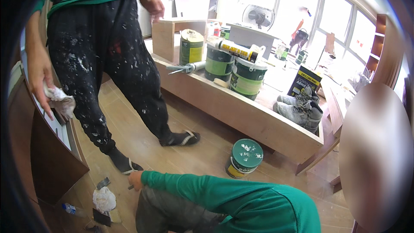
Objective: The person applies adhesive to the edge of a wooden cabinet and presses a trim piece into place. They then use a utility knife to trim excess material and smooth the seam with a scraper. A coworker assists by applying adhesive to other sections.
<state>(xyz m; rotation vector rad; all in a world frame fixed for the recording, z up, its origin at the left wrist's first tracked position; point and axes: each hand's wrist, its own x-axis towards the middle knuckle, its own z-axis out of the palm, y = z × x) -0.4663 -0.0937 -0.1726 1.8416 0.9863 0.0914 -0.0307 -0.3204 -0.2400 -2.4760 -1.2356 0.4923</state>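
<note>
My right hand, at the end of a green sleeve, is closed around a thin dark object, mostly hidden, beside my grey-trousered knee. My left hand is out of view. In front of me stands a co-worker in paint-spattered dark trousers and sandals, whose hand holds a crumpled white rag. On the floor left of my hand lie a white lump on a board, a small grey piece, a dark flat square and a plastic bottle. A green bucket stands beyond my arm.
A low wooden platform holds paint cans, sealant tubes, a dark tin and grey boots. A curved brown panel stands left. Behind are a fan and another person near windows. A blur hides the far right.
</note>
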